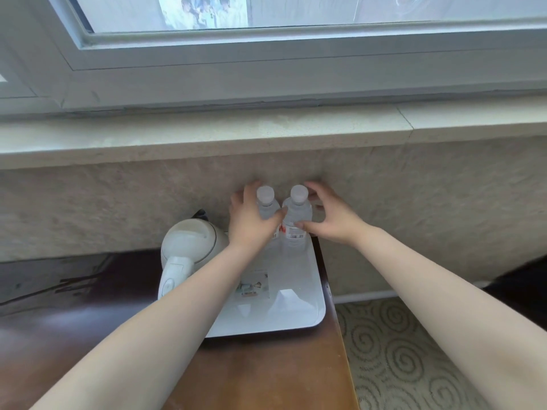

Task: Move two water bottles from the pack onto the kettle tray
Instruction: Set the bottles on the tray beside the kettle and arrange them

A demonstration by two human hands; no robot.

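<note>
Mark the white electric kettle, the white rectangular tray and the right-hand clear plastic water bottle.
White electric kettle [189,241], head view, on its domed lid.
White rectangular tray [299,309], head view, on bare floor near its front right corner.
Right-hand clear plastic water bottle [298,193], head view, on its white cap.

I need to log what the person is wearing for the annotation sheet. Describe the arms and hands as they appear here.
Both arms are bare from wrist to the frame edge: no sleeves show. The left hand and right hand wear no gloves, and no rings, watch or bracelet are visible on either. Fingernails look short and unpainted, though they are too small to tell for sure.
</note>
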